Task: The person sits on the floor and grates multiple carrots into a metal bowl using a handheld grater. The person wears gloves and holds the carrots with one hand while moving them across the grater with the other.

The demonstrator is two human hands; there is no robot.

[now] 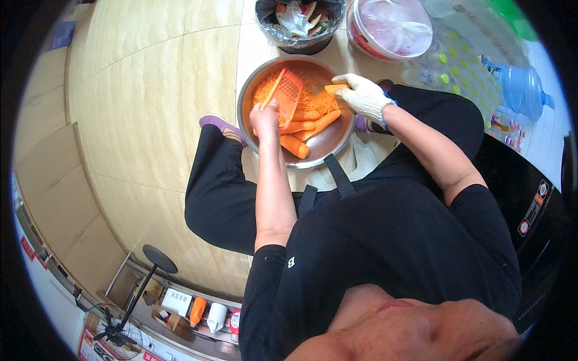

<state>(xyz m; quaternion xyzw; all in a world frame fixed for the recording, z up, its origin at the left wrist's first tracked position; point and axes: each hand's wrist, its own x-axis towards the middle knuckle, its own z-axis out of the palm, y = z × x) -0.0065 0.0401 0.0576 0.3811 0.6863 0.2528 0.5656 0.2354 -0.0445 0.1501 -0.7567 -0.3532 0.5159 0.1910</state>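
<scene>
My bare left hand (265,118) is closed around the near end of an orange grater (287,91), which slants up over a wide metal bowl (332,143). My right hand (363,96), in a white knit glove, grips a piece of carrot (336,88) at the bowl's right side, apart from the grater. Shredded carrot (316,99) is heaped in the far part of the bowl. Several whole peeled carrots (295,146) lie in its near part, below the grater. The grater and my left hand hide some of the bowl's contents.
Beyond the bowl stands a lined bin (304,47) with melon rinds and a crumpled bag. Right of it is a lidded white bucket (385,51). Clear bottles with green caps and a large blue water jug (522,90) fill the right side. My legs flank the bowl.
</scene>
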